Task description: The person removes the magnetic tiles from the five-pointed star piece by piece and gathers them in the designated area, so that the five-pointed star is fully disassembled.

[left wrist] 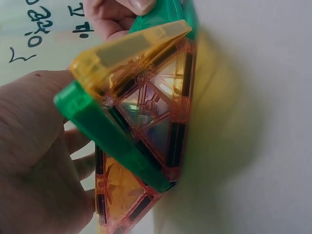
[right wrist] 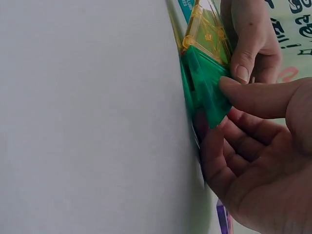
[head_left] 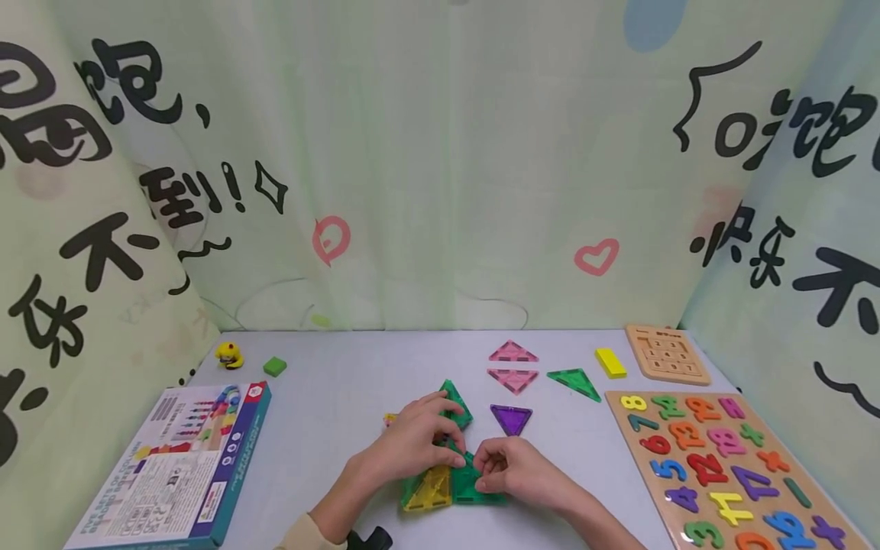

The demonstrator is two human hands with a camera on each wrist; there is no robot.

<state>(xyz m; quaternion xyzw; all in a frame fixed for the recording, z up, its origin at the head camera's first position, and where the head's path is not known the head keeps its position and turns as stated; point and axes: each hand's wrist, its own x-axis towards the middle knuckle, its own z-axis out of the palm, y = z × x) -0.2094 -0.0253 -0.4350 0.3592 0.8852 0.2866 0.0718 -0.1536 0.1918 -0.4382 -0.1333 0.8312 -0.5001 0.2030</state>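
Low in the middle of the head view stands a build of see-through magnetic tiles, with a yellow triangular tile [head_left: 429, 490] at its front left. My left hand [head_left: 415, 435] arches over the build and holds it, thumb near the top. A reddish tile [left wrist: 151, 105] and a green tile edge [left wrist: 112, 136] show close up in the left wrist view. With thumb and fingers my right hand [head_left: 519, 472] pinches a green triangular tile [right wrist: 209, 85] at the build's right side. It leans against the yellow tile. The far side of the build is partly hidden by my left hand.
Loose tiles lie beyond: two pink triangles [head_left: 512, 380], a green triangle [head_left: 576, 383] and a purple triangle [head_left: 512, 418]. A number board [head_left: 729, 458] is on the right, a wooden board [head_left: 667, 355] behind it. On the left is a flat box [head_left: 172, 458].
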